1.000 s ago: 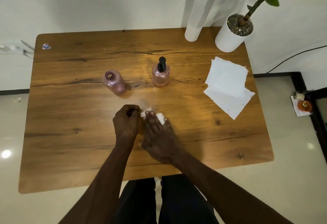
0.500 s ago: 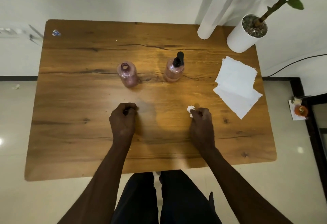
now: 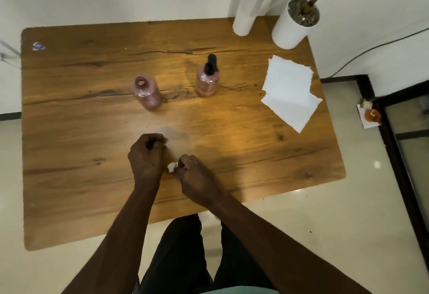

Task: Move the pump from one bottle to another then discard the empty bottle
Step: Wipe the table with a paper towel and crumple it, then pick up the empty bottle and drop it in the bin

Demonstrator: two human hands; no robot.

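Two pink bottles stand upright in the middle of the wooden table (image 3: 69,189). The left bottle (image 3: 147,94) has an open neck with no pump. The right bottle (image 3: 207,80) carries the black pump (image 3: 210,63). My left hand (image 3: 146,156) rests on the table as a fist, well in front of the open bottle; whether it holds anything is hidden. My right hand (image 3: 195,175) lies beside it, fingers closed on a small crumpled white tissue (image 3: 171,167). A faint damp patch (image 3: 176,133) marks the wood just beyond my hands.
Several white paper sheets (image 3: 290,94) lie at the right of the table. A white paper roll (image 3: 243,15) and a white plant pot (image 3: 292,24) stand at the far right corner. A small wrapper (image 3: 38,46) lies at the far left corner. Floor surrounds the table.
My right hand, holding the tissue, swung out to the right and has come back next to my left fist. The bottles have not moved.
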